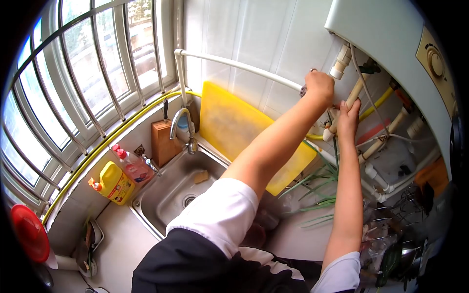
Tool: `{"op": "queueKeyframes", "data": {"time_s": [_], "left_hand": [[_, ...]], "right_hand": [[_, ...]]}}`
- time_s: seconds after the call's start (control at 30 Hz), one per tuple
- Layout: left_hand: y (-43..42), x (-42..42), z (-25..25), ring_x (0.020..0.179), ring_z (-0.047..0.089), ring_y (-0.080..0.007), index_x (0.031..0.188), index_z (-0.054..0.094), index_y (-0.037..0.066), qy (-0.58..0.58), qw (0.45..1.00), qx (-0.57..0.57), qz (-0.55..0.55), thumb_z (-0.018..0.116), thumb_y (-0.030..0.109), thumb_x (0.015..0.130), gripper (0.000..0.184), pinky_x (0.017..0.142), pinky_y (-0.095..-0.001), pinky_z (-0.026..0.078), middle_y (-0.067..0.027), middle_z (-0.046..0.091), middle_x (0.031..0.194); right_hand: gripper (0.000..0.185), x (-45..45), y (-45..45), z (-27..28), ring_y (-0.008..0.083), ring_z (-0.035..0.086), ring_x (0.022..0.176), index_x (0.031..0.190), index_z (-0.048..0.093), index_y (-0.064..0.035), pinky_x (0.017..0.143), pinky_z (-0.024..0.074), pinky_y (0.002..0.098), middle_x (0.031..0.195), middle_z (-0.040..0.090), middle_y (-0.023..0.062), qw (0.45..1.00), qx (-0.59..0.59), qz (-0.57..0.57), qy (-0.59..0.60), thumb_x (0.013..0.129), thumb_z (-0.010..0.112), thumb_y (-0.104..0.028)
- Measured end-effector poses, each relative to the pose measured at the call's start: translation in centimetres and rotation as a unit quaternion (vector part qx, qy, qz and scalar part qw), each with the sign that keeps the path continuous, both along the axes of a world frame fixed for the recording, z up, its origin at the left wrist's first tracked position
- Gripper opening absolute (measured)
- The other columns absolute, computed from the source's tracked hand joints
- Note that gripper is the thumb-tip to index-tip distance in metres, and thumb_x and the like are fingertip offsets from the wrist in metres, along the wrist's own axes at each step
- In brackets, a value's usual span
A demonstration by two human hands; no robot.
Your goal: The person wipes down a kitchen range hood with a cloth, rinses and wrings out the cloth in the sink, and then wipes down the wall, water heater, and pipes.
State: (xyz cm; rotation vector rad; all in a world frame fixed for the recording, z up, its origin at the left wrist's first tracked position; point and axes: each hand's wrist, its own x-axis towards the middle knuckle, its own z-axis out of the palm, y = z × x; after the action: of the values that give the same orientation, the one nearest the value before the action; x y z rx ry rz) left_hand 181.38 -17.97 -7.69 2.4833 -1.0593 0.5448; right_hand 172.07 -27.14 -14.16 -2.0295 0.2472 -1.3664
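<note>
My left hand (pixel 318 91) is closed in a fist at the wall, beside the end of the white horizontal pipe (pixel 239 65). A small dark, crumpled bit shows at its edge; what the fingers hold is mostly hidden. Just right of the fist, a pale pipe fitting (pixel 340 62) hangs under the white wall-mounted unit (pixel 386 29). Lower down, my right hand (pixel 348 119) is wrapped round a slanting beige pipe (pixel 359 90), thumb on the near side. Below the hands are green onions (pixel 320 200) and a yellow board (pixel 234 122) leaning on the wall.
A steel sink (pixel 166 185) with a curved faucet (pixel 181 115) lies left of my arms. Near it stand a yellow bottle (pixel 113 183), a pink soap bottle (pixel 134 166) and a knife block (pixel 163 141). Window bars line the left; more pipes (pixel 381 146) and a wire rack (pixel 391 224) are right.
</note>
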Motion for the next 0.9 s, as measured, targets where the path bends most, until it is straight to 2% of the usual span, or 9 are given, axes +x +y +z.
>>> {"op": "queueKeyframes", "data": {"time_s": [0.17, 0.27, 0.4, 0.47, 0.6, 0.67, 0.73, 0.77, 0.9], "left_hand": [[0.7, 0.4, -0.3, 0.105, 0.066, -0.0277, 0.099, 0.075, 0.012, 0.016, 1.000, -0.017, 0.000, 0.078, 0.022, 0.072, 0.028, 0.084, -0.0339, 0.055, -0.0088, 0.072, 0.104], [1.0, 0.2, -0.4, 0.106, 0.066, -0.0297, 0.099, 0.075, 0.011, 0.006, 1.000, -0.023, 0.004, 0.078, 0.020, 0.071, 0.030, 0.086, -0.0363, 0.055, -0.0108, 0.072, 0.104], [0.2, 0.2, 0.0, 0.106, 0.066, -0.0289, 0.100, 0.075, 0.009, -0.024, 1.000, -0.004, 0.011, 0.076, 0.018, 0.074, 0.027, 0.085, -0.0365, 0.055, -0.0099, 0.072, 0.106], [-0.6, 0.1, -0.1, 0.105, 0.065, -0.0289, 0.099, 0.074, 0.009, -0.030, 0.999, -0.027, 0.026, 0.070, 0.015, 0.079, 0.022, 0.084, -0.0366, 0.055, -0.0097, 0.071, 0.106], [0.7, 0.4, -1.0, 0.106, 0.065, -0.0295, 0.095, 0.074, 0.006, -0.081, 0.996, -0.035, -0.006, 0.073, 0.021, 0.076, 0.024, 0.083, -0.0371, 0.056, -0.0084, 0.068, 0.110], [1.3, 0.8, -2.3, 0.098, 0.065, -0.0307, 0.089, 0.075, 0.010, -0.106, 0.993, -0.052, -0.019, 0.076, 0.021, 0.072, 0.021, 0.078, -0.0374, 0.056, -0.0062, 0.067, 0.101], [2.0, 1.0, -3.8, 0.086, 0.064, -0.0311, 0.080, 0.072, 0.013, -0.139, 0.978, -0.139, -0.066, 0.077, 0.021, 0.069, 0.015, 0.071, -0.0394, 0.055, -0.0053, 0.065, 0.090], [2.2, 1.4, -4.9, 0.086, 0.064, -0.0311, 0.080, 0.072, 0.013, -0.139, 0.978, -0.138, -0.070, 0.077, 0.021, 0.069, 0.015, 0.071, -0.0394, 0.055, -0.0053, 0.065, 0.090], [3.0, 3.2, -8.8, 0.079, 0.061, -0.0318, 0.071, 0.067, 0.013, -0.170, 0.935, -0.299, -0.086, 0.075, 0.020, 0.070, 0.011, 0.068, -0.0421, 0.051, -0.0053, 0.062, 0.082]], "right_hand": [[0.033, 0.1, 0.8, 0.2, 0.0294, 0.065, 0.085, 0.128, 0.040, -0.0023, 0.079, 0.0495, 0.0404, 0.094, 0.065, 0.0163, 1.000, 0.002, -0.024, 0.001, 0.097, 0.050, -0.010], [0.025, 0.1, 1.0, 0.0, 0.0334, 0.065, 0.085, 0.116, 0.041, -0.0018, 0.077, 0.0490, 0.0438, 0.093, 0.065, 0.0183, 0.999, -0.003, -0.048, -0.004, 0.096, 0.051, -0.011], [0.029, 0.4, 0.6, -0.3, 0.0439, 0.062, 0.091, 0.118, 0.041, -0.0041, 0.078, 0.0472, 0.0489, 0.098, 0.064, 0.0237, 0.998, -0.017, -0.064, -0.012, 0.095, 0.054, -0.015], [0.032, 0.4, 0.7, -0.3, 0.0457, 0.061, 0.095, 0.120, 0.042, -0.0063, 0.079, 0.0463, 0.0510, 0.103, 0.064, 0.0242, 0.997, -0.012, -0.081, -0.004, 0.094, 0.056, -0.018], [0.037, 0.0, 1.3, 0.2, 0.0461, 0.059, 0.102, 0.125, 0.041, -0.0090, 0.083, 0.0460, 0.0522, 0.112, 0.062, 0.0247, 0.996, 0.006, -0.088, 0.024, 0.094, 0.056, -0.021], [0.038, -0.1, 1.6, 0.3, 0.0454, 0.058, 0.104, 0.128, 0.040, -0.0089, 0.084, 0.0464, 0.0522, 0.115, 0.062, 0.0242, 0.995, 0.005, -0.094, 0.036, 0.094, 0.055, -0.020], [0.039, -0.3, 2.0, 0.6, 0.0448, 0.059, 0.104, 0.129, 0.038, -0.0088, 0.084, 0.0467, 0.0523, 0.115, 0.062, 0.0236, 0.994, 0.008, -0.103, 0.047, 0.095, 0.054, -0.020], [0.039, -0.3, 1.9, 0.6, 0.0448, 0.059, 0.104, 0.129, 0.038, -0.0088, 0.084, 0.0467, 0.0523, 0.115, 0.062, 0.0236, 0.993, 0.010, -0.106, 0.046, 0.095, 0.054, -0.020], [0.040, 0.0, 1.5, 0.4, 0.0442, 0.059, 0.104, 0.130, 0.037, -0.0084, 0.083, 0.0470, 0.0524, 0.116, 0.062, 0.0231, 0.994, 0.007, -0.099, 0.053, 0.095, 0.053, -0.021]]}}
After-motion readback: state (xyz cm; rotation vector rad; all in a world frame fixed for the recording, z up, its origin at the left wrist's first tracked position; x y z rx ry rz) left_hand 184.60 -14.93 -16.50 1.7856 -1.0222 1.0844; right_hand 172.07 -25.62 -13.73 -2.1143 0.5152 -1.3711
